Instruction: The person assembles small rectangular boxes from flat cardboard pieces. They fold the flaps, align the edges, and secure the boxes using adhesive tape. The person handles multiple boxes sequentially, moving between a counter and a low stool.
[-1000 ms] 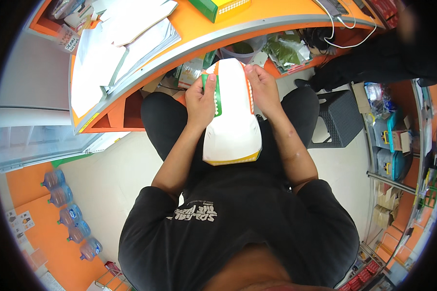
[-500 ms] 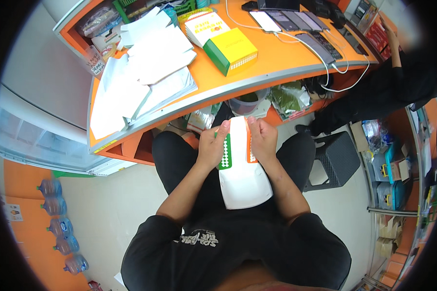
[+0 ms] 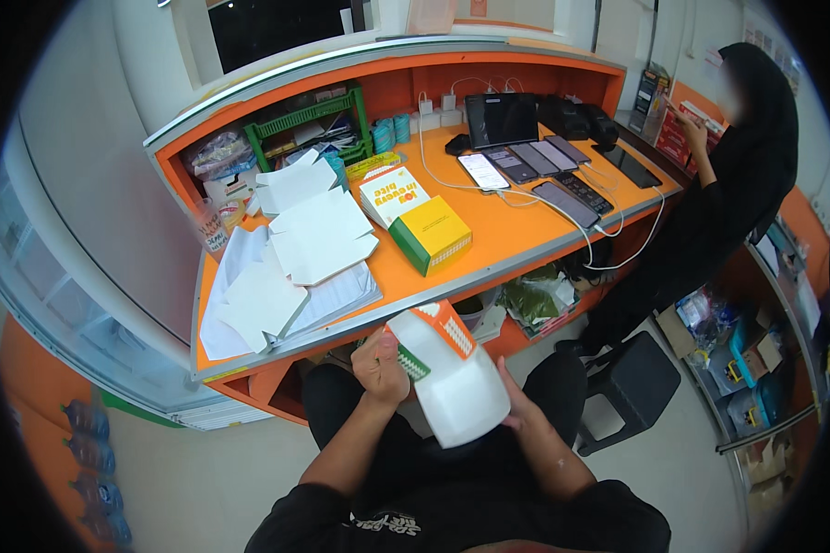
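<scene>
Over my lap I hold a partly folded cardboard box (image 3: 461, 396), white inside, with one green and one orange patterned side panel. My left hand (image 3: 381, 369) is closed on its upper left, by the green panel, the thumb pressing on top. Along the lower right edge lies my right hand (image 3: 518, 398), its fingers partly hidden behind the card as it grips. On the orange desk (image 3: 438, 288) ahead, a folded yellow and green box (image 3: 431, 233) stands beside a white printed box (image 3: 392, 196).
Flat white card blanks (image 3: 318, 235) lie on papers at the desk's left. Several phones (image 3: 533, 164) with white charging cables lie at the right. A person in black (image 3: 710, 194) stands there. A dark stool (image 3: 627, 382) is by my right knee; water bottles (image 3: 97, 493) stand far left.
The box has turned and tilted, its orange panel now upright at the top. My right hand has slid from its upper side down to the lower right edge. The view has risen.
</scene>
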`<action>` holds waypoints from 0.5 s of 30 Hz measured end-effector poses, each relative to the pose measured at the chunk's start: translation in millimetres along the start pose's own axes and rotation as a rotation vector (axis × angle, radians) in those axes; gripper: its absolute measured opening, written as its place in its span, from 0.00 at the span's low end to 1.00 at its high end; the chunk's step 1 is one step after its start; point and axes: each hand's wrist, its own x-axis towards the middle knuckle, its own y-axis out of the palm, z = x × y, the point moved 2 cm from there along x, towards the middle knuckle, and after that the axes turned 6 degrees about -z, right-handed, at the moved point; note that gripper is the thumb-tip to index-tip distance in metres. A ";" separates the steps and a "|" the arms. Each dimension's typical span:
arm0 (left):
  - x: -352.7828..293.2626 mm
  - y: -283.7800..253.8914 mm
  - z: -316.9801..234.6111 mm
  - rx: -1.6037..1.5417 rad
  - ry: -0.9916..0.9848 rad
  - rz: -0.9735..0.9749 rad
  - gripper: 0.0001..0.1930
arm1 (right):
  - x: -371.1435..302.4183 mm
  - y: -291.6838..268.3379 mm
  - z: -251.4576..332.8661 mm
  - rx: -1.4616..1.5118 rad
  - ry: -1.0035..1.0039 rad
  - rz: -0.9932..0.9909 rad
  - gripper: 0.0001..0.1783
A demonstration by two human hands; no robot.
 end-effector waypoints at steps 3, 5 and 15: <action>10.7 12.1 4.3 -0.012 0.058 -0.093 0.27 | -3.0 10.0 -8.8 0.187 -0.012 0.190 0.44; 10.8 12.8 23.0 -0.384 -0.387 -0.073 0.34 | 1.7 15.1 -1.2 0.201 0.013 0.132 0.44; 100.1 23.7 25.2 -0.813 -0.990 0.833 0.39 | 10.3 78.4 70.2 -1.154 -0.524 0.292 0.59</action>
